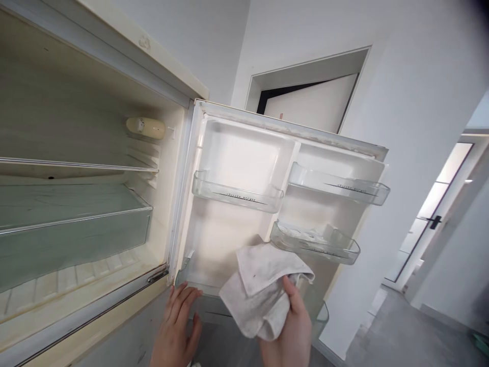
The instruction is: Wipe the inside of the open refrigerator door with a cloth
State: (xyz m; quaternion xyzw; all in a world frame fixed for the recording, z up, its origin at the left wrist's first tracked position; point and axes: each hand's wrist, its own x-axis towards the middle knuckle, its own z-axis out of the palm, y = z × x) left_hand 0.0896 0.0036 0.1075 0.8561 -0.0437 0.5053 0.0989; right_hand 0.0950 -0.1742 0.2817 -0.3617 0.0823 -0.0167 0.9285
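My right hand (292, 329) is closed on a crumpled white cloth (257, 288), held against the lower part of the open fridge door (229, 239). My left hand (178, 326) lies flat with fingers stretched out, touching the bottom edge of the door near its hinge side. The cloth covers part of the lowest door bin (321, 316).
The fridge interior (76, 204) at left has glass shelves and a clear drawer, with nothing stored on them. The door carries clear plastic bins (237, 193), (338, 186), (315, 242). A white wall and a doorway (309, 97) lie behind; a glass door (431, 219) stands at right.
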